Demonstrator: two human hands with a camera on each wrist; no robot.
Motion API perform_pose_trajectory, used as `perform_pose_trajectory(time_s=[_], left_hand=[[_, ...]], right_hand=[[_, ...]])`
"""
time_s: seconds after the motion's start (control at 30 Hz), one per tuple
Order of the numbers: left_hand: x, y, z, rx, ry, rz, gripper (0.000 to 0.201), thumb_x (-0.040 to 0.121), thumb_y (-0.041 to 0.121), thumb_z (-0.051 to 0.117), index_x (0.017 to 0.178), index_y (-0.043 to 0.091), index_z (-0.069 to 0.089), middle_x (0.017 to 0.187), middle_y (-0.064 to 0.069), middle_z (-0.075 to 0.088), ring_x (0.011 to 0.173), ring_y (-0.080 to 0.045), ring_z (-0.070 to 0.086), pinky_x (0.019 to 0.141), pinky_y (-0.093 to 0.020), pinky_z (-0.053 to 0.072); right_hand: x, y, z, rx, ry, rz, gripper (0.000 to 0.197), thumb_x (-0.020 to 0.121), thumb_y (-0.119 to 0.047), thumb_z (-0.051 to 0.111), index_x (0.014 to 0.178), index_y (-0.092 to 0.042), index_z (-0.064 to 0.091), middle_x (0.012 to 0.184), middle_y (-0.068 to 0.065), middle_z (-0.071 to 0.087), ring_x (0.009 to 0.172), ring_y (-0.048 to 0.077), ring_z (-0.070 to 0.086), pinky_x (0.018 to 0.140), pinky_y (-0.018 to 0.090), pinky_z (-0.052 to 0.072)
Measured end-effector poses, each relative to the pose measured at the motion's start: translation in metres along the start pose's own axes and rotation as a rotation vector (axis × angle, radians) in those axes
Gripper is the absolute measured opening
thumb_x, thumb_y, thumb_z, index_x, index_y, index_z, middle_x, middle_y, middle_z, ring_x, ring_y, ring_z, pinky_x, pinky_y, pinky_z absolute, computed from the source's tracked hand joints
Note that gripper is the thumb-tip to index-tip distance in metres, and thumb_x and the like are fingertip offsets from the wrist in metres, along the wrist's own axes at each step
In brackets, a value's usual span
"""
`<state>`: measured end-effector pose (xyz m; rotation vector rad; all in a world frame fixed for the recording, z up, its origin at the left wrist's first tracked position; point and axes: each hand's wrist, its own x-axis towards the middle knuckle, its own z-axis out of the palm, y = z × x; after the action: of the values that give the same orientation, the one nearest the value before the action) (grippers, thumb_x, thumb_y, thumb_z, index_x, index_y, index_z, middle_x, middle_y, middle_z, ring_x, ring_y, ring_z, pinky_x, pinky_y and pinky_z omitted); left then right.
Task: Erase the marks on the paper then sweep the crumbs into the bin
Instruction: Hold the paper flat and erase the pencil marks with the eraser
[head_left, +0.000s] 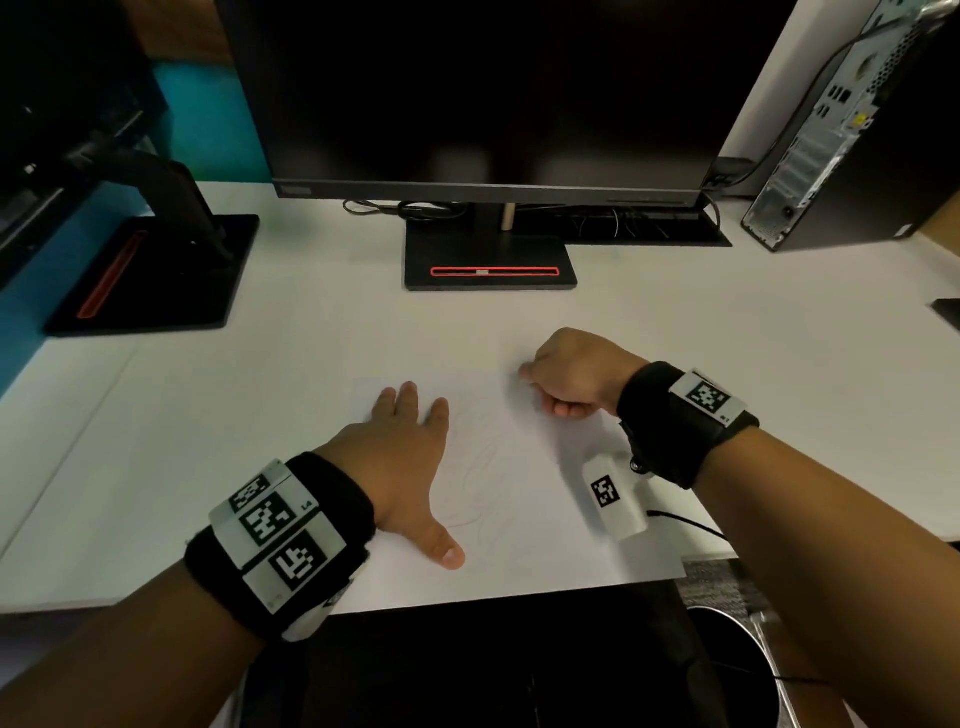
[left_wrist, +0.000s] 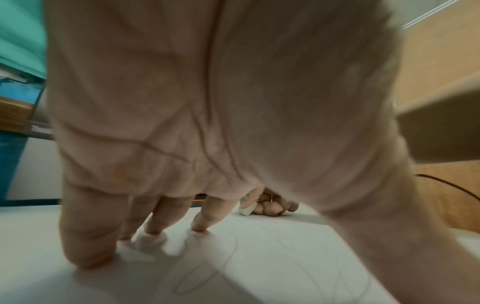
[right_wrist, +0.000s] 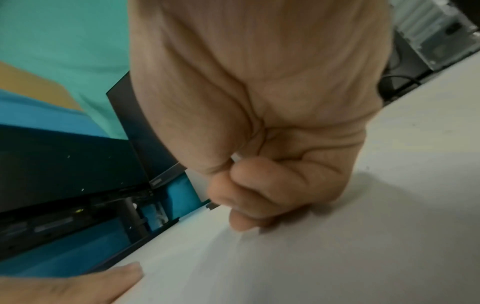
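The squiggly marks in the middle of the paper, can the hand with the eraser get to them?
Probably yes. The right hand grips the eraser beside the marks, with bare paper between.

We've got matt white paper (head_left: 524, 499) on a smooth matt white desk (head_left: 727, 322), a glossy black plastic monitor (head_left: 488, 93), a bare metal PC case (head_left: 831, 135), a shiny metal bin (head_left: 727, 654) and 2 black cloth wristbands (head_left: 332, 525).

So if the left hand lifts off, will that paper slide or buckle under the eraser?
Probably both. The paper is one thin loose sheet on a smooth white desk; only the left hand pins it. The right hand rubs the eraser near its far edge.
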<state>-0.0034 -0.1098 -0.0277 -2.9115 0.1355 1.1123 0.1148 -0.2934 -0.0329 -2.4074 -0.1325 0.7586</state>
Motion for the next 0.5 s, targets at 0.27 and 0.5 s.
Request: perform_pose_trajectory(time_s=[0.27, 0.5], left_hand=[[-0.0008, 0.0001, 0.0003, -0.001, -0.003, 0.004, 0.155, 0.058, 0.075, 0.081, 0.156, 0.016, -0.024, 0.162, -0.015, -0.031, 0.152, -0.034, -0.022, 0.122, -0.054, 0.022], [-0.0001, 0.0004, -0.0010, -0.005, -0.014, 0.003, 0.155, 0.059, 0.074, 0.081, 0.156, 0.016, -0.025, 0.161, -0.016, -0.032, 0.151, -0.034, -0.024, 0.121, -0.055, 0.023]], right_hand=[[0.0036, -0.0053, 0.0031, -0.151, 0.014, -0.084, 0.040, 0.102, -0.026, 0.051, 0.070, -0.006, 0.066, 0.057, 0.006, 0.063, 0.048, 0.021, 0.051, 0.048, 0.023, 0.044], [0.0049, -0.0056, -0.0009, -0.250, 0.086, -0.115, 0.040, 0.102, -0.025, 0.050, 0.068, -0.007, 0.063, 0.059, 0.005, 0.062, 0.045, 0.018, 0.050, 0.046, 0.020, 0.042]])
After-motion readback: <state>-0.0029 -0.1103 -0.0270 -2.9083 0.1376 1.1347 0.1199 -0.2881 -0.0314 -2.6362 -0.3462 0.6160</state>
